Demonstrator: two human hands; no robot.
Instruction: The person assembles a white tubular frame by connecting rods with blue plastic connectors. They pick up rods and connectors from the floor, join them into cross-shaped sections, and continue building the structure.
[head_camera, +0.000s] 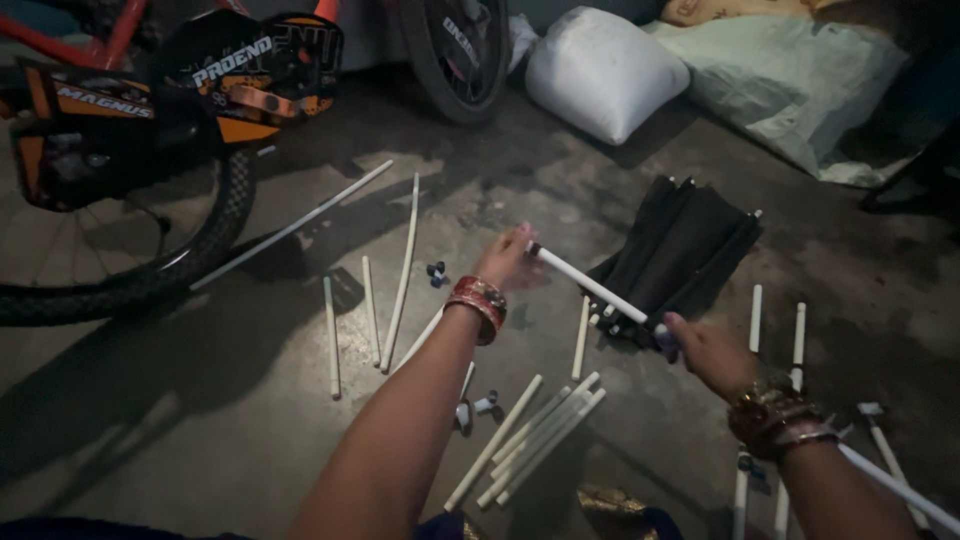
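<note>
Fingers of both hands close on one white tube (590, 285), held slantwise above the concrete floor (200, 420): the left hand (508, 262) pinches its upper end, the right hand (705, 350) grips the lower end, just in front of a folded black fabric bundle (685, 250) lying on the ground. Both wrists carry bangles. Beneath the arms a loose cluster of white tubes (540, 435) lies nearly touching, with longer ones (405, 270) spread to the left and small grey connectors (437, 271) among them. Farther out, a bicycle (130, 150) with orange-and-black lettered panels stands at the left, and a plump white sack (600, 70) sits beside a pale green sack (800, 80) at the back.
</note>
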